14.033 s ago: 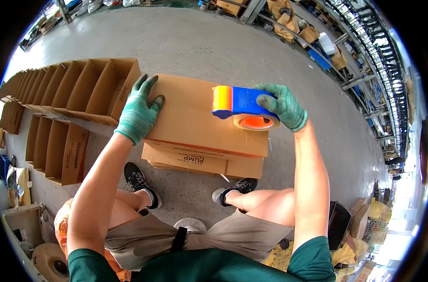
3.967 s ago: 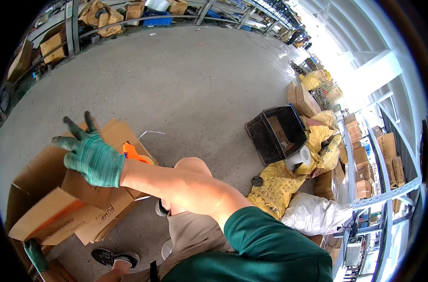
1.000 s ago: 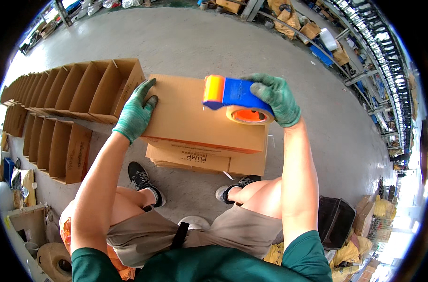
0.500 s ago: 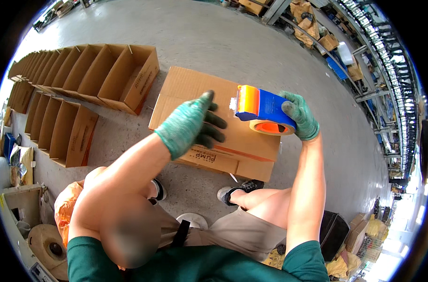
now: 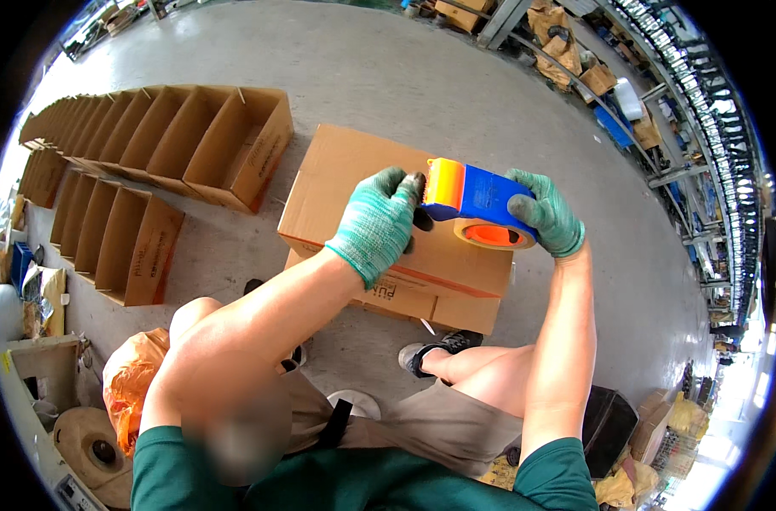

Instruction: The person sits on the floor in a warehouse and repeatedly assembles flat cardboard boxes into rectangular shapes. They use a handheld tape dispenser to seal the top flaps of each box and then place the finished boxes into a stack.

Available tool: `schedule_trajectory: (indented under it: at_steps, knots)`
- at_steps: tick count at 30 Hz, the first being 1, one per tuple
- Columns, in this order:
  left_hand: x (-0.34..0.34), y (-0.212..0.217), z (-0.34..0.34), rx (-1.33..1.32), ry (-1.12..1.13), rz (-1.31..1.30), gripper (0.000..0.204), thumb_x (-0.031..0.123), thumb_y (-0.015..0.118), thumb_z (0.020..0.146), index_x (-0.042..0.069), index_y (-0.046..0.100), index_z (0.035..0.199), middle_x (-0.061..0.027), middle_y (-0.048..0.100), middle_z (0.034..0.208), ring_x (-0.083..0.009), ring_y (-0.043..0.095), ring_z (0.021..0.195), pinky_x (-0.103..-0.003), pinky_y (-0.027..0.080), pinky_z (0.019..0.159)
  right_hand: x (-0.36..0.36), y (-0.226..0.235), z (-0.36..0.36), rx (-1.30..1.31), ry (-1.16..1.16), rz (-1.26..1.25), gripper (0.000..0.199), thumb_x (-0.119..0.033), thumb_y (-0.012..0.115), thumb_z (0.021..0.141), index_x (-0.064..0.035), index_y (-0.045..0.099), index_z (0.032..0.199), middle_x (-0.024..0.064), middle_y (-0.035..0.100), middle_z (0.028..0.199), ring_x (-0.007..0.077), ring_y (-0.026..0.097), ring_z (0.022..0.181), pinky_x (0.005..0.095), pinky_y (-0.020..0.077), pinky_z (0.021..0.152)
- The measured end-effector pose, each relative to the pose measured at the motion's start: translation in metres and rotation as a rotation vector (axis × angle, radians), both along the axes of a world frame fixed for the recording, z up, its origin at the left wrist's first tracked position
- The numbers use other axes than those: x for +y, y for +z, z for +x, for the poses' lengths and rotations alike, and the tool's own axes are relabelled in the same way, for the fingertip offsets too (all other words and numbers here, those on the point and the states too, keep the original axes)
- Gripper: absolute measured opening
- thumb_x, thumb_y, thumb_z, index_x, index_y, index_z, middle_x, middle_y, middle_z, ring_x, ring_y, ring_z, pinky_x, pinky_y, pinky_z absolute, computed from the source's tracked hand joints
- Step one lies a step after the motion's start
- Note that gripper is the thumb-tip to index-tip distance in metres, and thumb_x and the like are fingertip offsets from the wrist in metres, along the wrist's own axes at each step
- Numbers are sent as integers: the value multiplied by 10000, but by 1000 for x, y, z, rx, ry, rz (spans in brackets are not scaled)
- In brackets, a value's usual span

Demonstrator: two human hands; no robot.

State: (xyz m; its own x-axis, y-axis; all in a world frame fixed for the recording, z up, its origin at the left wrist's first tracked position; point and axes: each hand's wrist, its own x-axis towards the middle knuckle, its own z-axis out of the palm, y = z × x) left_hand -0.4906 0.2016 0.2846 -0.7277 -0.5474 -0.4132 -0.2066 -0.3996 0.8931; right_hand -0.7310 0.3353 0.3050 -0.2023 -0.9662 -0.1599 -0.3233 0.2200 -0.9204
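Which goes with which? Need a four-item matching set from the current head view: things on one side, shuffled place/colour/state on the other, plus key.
Things
1. tape dispenser
2. left hand
3. open cartons
4. black bin

Descriptions
A. brown, standing in rows at upper left
B. at the picture's lower right, beyond the right forearm
C. blue and orange, gripped by the right hand
D. green-gloved, at the dispenser's front end

Pairs: 1-C, 2-D, 3-A, 4-B

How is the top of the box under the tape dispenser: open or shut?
Shut: the box shows flat cardboard on top, with no opening visible.
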Motion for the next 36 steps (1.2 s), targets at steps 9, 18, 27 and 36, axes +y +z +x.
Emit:
schedule_trajectory:
  at_steps: [9,18,27,36]
  knots:
    - [-106,-61,88,-24,537,-353,234,214,483,1064,21,608,1108,-54,615,983,-150,643,849,-304,582,718,-27,27,27,210,98,153,651,-623,818,729,-34,688,972,3,610,737,101,598,683,303,494,603]
    - [-120,-107,86,-82,464,-174,270,228,481,1069,0,626,1068,-40,630,907,-137,599,781,-309,530,736,-42,35,45,389,117,198,739,-728,749,728,-31,723,971,106,677,766,191,650,746,373,533,692]
    - [-126,-116,89,-195,203,-458,480,421,535,1037,102,549,1396,-105,538,1410,-197,563,1178,-354,482,1004,-43,36,50,407,118,200,688,-703,731,762,-34,711,923,85,661,744,165,617,683,341,509,656]
    - [-102,-79,64,110,-92,-474,379,235,383,1105,94,477,1444,-36,541,1382,-136,452,1268,-303,311,1164,-39,46,37,406,177,268,635,-643,695,824,-11,684,882,75,629,710,158,594,674,330,485,634]
